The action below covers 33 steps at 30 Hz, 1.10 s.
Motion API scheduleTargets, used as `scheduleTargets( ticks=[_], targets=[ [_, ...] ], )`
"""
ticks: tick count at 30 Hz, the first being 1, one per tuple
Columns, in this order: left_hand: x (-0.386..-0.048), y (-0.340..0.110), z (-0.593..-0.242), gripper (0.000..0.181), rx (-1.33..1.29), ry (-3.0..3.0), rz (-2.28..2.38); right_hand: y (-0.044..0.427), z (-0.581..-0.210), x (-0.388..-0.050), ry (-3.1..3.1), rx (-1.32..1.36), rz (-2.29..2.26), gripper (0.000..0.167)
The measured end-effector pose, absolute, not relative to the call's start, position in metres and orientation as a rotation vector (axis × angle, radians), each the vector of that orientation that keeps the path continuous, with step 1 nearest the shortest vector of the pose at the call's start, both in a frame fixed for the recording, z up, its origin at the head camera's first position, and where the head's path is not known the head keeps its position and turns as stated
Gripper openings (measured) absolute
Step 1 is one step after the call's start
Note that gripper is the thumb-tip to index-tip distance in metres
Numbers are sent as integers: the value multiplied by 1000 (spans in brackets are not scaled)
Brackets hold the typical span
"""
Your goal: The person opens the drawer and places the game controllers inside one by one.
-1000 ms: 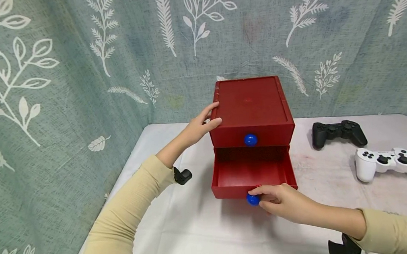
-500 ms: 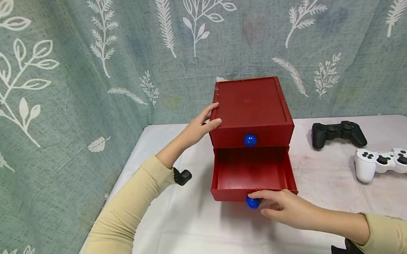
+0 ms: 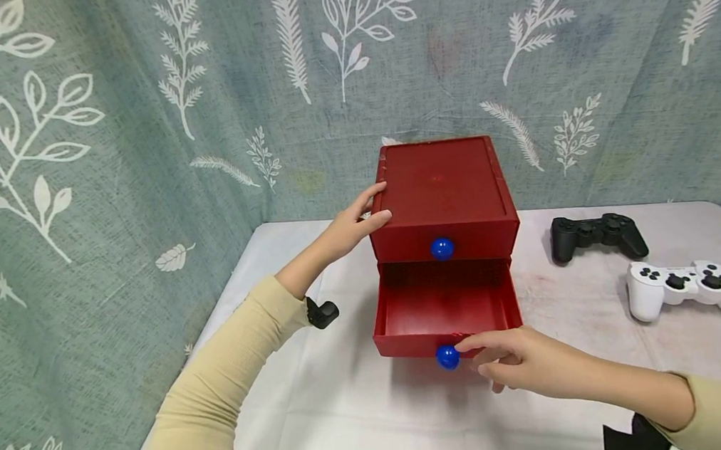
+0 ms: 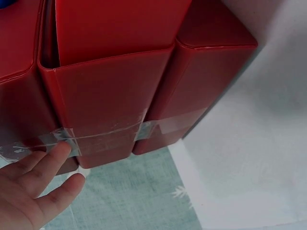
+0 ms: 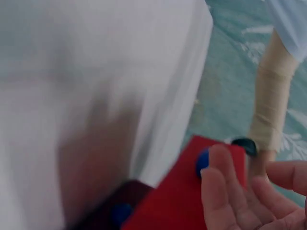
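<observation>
A red drawer cabinet (image 3: 443, 182) stands upright with a lower drawer (image 3: 403, 345) pulled out; nothing is visible inside the drawer. My left hand (image 3: 343, 233) rests against the cabinet's upper left side, fingers extended. In the left wrist view, its fingertips are by clear tape (image 4: 105, 136) running across the cabinet's side. My right hand (image 3: 530, 362) is just right of the drawer's blue knob (image 3: 447, 357), fingers loosely bent and gripping nothing. Its index fingertip is close to the knob; whether they touch, I cannot tell. Another blue knob (image 3: 442, 248) is on the upper drawer, which is in.
To the right of the cabinet lie a black game controller (image 3: 598, 238) and a white game controller (image 3: 691, 289). The table has a white cloth (image 3: 325, 414). A leaf-patterned green curtain (image 3: 422, 48) hangs behind and on the left.
My right hand has let go of the blue drawer knob and shifted to the right. The drawer has come out slightly further. My left hand has stayed on the cabinet.
</observation>
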<state>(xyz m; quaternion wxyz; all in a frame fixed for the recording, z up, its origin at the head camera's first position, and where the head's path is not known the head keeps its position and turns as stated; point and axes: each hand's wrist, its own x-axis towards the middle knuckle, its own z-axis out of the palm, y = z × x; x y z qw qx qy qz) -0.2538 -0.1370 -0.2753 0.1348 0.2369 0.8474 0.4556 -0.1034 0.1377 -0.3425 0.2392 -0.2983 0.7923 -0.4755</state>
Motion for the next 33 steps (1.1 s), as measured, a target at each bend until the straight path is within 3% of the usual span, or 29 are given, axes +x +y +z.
scheduleTargets(
  ticks=[16, 33],
  targets=[
    [-254, -137, -276, 62, 691, 2452, 1312, 193, -315, -116, 2395, -898, -1377, 34],
    [-279, -144, -302, 62, 707, 2482, 1321, 290, -310, -161, 2611, -462, -1306, 39]
  ],
)
